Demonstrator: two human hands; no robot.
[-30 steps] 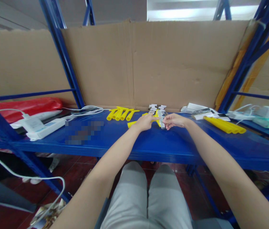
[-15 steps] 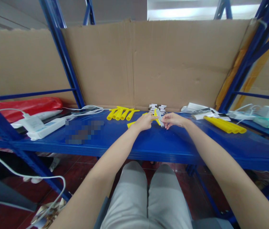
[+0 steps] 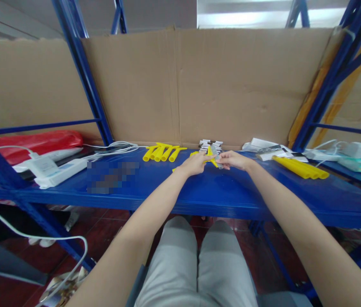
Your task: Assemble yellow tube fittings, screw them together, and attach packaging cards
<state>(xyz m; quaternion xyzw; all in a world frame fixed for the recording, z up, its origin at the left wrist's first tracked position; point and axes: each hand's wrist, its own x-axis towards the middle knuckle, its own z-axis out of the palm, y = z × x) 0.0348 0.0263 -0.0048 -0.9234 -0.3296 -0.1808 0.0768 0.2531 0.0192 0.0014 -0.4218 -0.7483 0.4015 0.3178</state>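
Observation:
My left hand (image 3: 195, 164) is closed around the handle of a yellow T-shaped tool, perhaps a scraper, whose flared head (image 3: 211, 157) points right. In the fingertips of my right hand (image 3: 233, 160) is a pinched clear-grey flat strip (image 3: 217, 157), lying against that head; whether the two are joined cannot be told. Just behind the hands, a stack of small white-and-dark packets (image 3: 211, 145) is partly covered by them. To the left lie several similar yellow T-shaped tools (image 3: 163, 152) in a row.
Several yellow tubes (image 3: 300, 167) lie at right, beside white papers and packets (image 3: 276, 151). A white power strip (image 3: 62, 172) with cables sits at left, near a red bag (image 3: 39, 145). Cardboard (image 3: 231, 85) closes off the back of the blue shelf (image 3: 212, 194).
The strip in my right hand has turned and tilted against the yellow head, which now shows more. My left hand has shifted slightly, covering more of the handle end.

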